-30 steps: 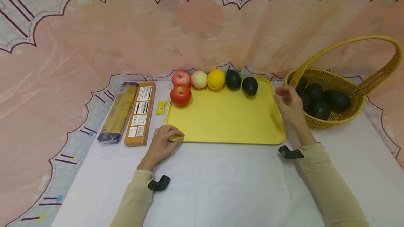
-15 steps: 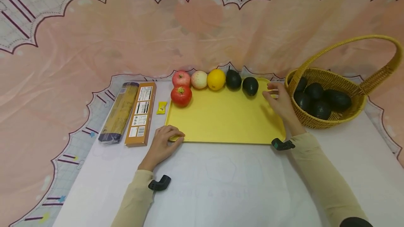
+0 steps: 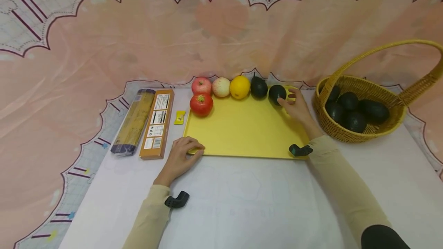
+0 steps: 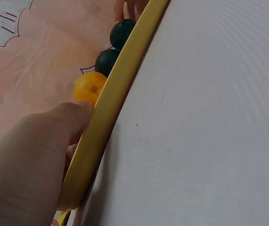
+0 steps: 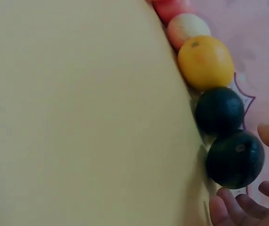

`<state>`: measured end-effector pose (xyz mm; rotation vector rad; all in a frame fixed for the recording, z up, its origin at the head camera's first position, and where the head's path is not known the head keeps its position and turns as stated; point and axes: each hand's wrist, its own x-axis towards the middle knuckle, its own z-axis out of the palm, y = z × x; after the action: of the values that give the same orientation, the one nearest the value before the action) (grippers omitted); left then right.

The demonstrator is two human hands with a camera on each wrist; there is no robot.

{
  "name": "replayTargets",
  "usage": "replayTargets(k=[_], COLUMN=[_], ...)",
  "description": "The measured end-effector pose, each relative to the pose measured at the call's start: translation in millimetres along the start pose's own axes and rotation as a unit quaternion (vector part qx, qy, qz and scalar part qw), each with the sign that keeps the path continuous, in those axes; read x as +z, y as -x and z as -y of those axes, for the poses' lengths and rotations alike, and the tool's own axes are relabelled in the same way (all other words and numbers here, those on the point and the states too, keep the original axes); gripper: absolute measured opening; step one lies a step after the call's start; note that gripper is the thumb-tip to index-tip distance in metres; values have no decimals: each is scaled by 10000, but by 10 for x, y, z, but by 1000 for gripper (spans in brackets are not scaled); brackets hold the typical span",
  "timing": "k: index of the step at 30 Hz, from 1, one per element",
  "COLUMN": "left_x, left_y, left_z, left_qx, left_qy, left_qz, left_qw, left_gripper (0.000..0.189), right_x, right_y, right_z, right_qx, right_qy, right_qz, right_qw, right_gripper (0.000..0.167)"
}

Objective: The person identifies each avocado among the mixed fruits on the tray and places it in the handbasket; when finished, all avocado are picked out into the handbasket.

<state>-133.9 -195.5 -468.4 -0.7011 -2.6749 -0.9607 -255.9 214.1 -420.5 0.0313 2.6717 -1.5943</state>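
In the head view my right hand (image 3: 297, 108) is at the right end of a fruit row, its thumb and fingers spread around a dark avocado (image 3: 277, 94). A gap shows between fingers and avocado in the right wrist view. A second avocado (image 3: 258, 87) sits just left of it, beside an orange (image 3: 240, 87). Under these lies a yellow tray (image 3: 242, 130), its front left corner held by my left hand (image 3: 181, 156). In the left wrist view the left thumb lies at the tray's rim (image 4: 94, 146); its other fingers are mostly hidden.
A pale peach (image 3: 221, 87), a pink apple (image 3: 201, 86) and a pomegranate (image 3: 201, 105) sit at the tray's left. Beside it lie a yellow sachet (image 3: 179, 117), an orange box (image 3: 157, 126) and a long wrapped pack (image 3: 134, 122). A wicker basket (image 3: 349, 136) holding several avocados (image 3: 355, 121) stands right.
My right hand has moved left from beside the basket to the right-hand avocado. My left hand stays at the tray's corner. The whole scene shifts slightly right in the view.
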Motion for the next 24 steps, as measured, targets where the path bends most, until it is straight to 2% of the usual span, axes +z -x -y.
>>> replayTargets(k=[6, 11, 19, 24], left_x=[7, 10, 7, -17], left_y=[-12, -20, -18, -10], left_z=[0, 5, 7, 5], left_qx=[35, 53, 54, 31], left_qy=[-6, -9, -49, -65], left_qz=[-26, -50, -49, -3], left_qw=[10000, 10000, 10000, 10000], left_gripper=[8, 8, 8, 9], right_x=[78, 110, 133, 118], right_y=[-138, -204, -185, -83], right_z=[-42, -6, -11, -16], right_qx=[42, 105, 439, 554], right_qy=[220, 391, -536, -775], right_qz=[19, 129, 60, -70], right_qw=[9997, 9991, 9976, 9954], right_gripper=[84, 83, 76, 75])
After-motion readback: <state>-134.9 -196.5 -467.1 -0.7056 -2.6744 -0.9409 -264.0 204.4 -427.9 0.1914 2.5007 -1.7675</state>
